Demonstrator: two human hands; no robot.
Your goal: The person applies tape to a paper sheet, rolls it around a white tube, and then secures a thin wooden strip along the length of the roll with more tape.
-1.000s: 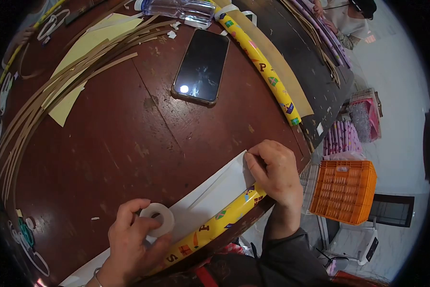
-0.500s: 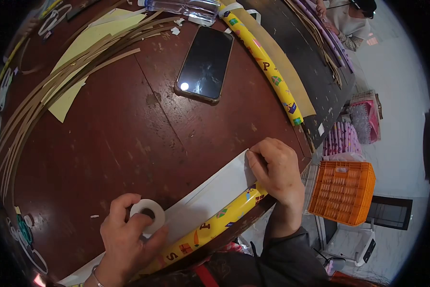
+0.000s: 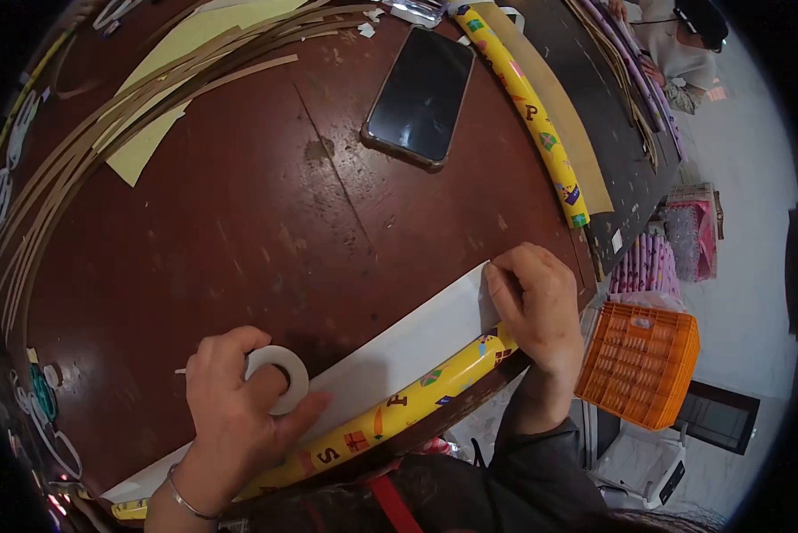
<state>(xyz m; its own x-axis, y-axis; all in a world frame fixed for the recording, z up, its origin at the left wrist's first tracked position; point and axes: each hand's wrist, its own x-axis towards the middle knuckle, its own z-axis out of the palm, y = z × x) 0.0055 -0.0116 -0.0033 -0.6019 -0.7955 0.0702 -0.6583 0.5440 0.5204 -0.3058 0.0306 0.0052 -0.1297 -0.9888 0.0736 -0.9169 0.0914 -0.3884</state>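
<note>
My left hand (image 3: 235,395) is closed around a roll of white tape (image 3: 298,366), with a finger through its core. Under that hand runs a partly rolled sheet of yellow wrapping paper (image 3: 457,377), printed with letters and gift pictures, along the near table edge. Its white underside (image 3: 408,336) shows as a flat strip beyond the roll. At the far right end of the strip, my right hand (image 3: 538,306) pinches the paper's corner between thumb and fingers. The lower part of the roll is partly hidden behind my left wrist.
On the brown table (image 3: 239,231) lie a phone (image 3: 421,96), another yellow roll (image 3: 541,124), long brown paper strips (image 3: 137,89) and green-handled scissors (image 3: 42,395). An orange crate (image 3: 641,364) stands off the table at right. Another person's hand (image 3: 653,71) is at the far right.
The whole view has shifted, so the phone and far roll appear higher and farther right. My left hand's fingers have moved slightly around the tape roll; my right hand keeps its pinch.
</note>
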